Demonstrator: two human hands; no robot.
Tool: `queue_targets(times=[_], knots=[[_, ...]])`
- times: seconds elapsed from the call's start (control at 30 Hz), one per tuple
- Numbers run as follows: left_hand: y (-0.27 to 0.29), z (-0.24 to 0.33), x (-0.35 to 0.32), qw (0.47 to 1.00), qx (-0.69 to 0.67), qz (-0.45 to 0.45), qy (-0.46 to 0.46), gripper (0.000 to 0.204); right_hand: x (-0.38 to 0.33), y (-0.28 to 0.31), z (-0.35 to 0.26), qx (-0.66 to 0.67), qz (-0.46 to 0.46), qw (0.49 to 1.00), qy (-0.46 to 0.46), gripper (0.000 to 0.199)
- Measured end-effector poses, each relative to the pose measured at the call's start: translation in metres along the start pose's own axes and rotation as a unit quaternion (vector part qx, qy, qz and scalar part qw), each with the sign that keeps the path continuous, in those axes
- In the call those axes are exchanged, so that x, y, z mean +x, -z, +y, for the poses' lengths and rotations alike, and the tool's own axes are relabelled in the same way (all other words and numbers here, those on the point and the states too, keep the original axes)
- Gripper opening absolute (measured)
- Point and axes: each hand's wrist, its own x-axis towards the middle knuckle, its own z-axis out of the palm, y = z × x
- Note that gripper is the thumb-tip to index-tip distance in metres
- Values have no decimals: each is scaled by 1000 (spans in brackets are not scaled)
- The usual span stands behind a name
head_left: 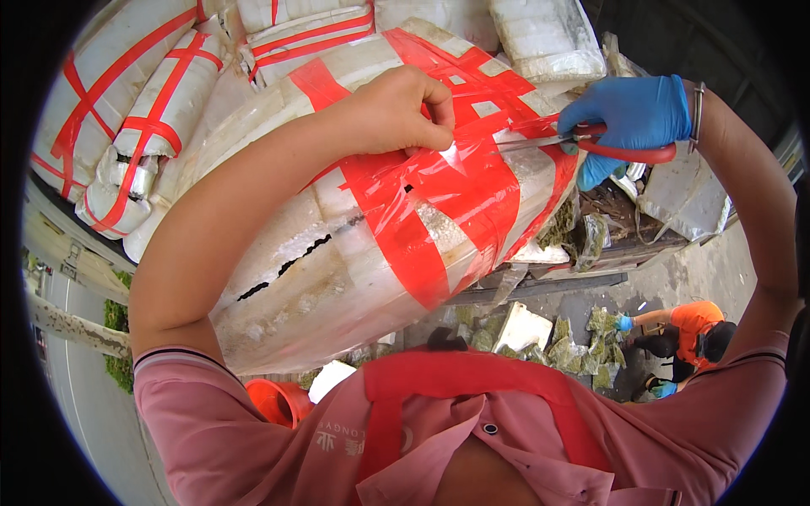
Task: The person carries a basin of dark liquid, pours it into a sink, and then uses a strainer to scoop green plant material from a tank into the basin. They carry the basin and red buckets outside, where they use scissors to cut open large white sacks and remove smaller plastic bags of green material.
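A large white foam box (pixel 308 282) lies before me, wrapped in wide bands of red tape (pixel 483 187). A dark jagged crack runs along its near left side. My bare left hand (pixel 396 110) is closed in a pinch on the red tape at the top of the box, pulling up a wrinkled edge. In a blue glove, my right hand (pixel 633 118) grips red-handled scissors (pixel 637 155). Their blades point left, across the tape beside my left fingertips; whether they are parted is hard to make out.
More taped white foam boxes (pixel 173 93) are stacked at the left and back, with another foam box (pixel 548 38) at the far right. Below on the ground, a co-worker in orange (pixel 700 325) reaches toward greenish-brown clumps (pixel 595 346). A red bucket (pixel 274 402) stands lower left.
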Motion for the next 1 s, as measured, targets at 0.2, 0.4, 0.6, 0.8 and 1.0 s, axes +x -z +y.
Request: queue_targets(times=[0.2, 0.4, 0.6, 0.8, 1.0], knots=[[11, -5, -24, 998, 19, 59, 16, 8, 16, 25, -8, -40, -84, 990, -102, 58], [28, -11, -78, 985, 96, 132, 49, 9, 34, 24, 2, 59, -158, 978, -124, 54], [21, -26, -174, 960, 183, 206, -40, 23, 20, 30, -8, 122, -168, 973, -99, 36], [23, -33, -253, 944, 204, 230, 121, 44, 43, 20, -7, 30, -128, 986, 107, 37], [-1, -58, -292, 903, 241, 319, 156, 47, 34, 25, -52, 252, -170, 940, -154, 32]])
